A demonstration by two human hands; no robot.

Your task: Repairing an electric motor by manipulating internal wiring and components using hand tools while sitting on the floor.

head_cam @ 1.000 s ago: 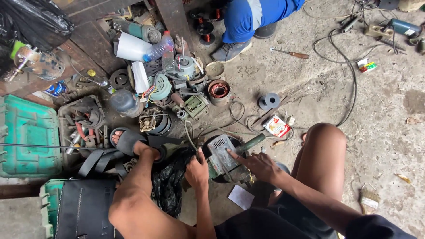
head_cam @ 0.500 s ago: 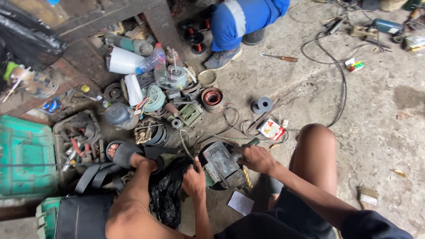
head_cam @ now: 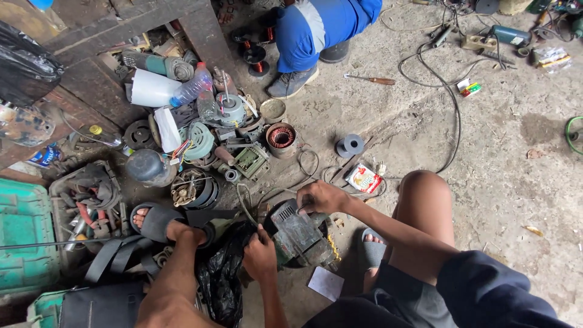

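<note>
Left hand (head_cam: pixel 260 254) and right hand (head_cam: pixel 320 197) are clamping the greasy electric motor (head_cam: pixel 297 234); it risks slipping onto the sandalled foot (head_cam: pixel 371 243).

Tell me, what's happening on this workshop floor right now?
A person squats on a concrete floor with both hands on a grimy electric motor. The left hand grips its near side beside a black plastic bag; the right hand rests on its far end. Motor parts and a copper-wound coil lie scattered ahead. Another person in blue crouches farther off.
</note>
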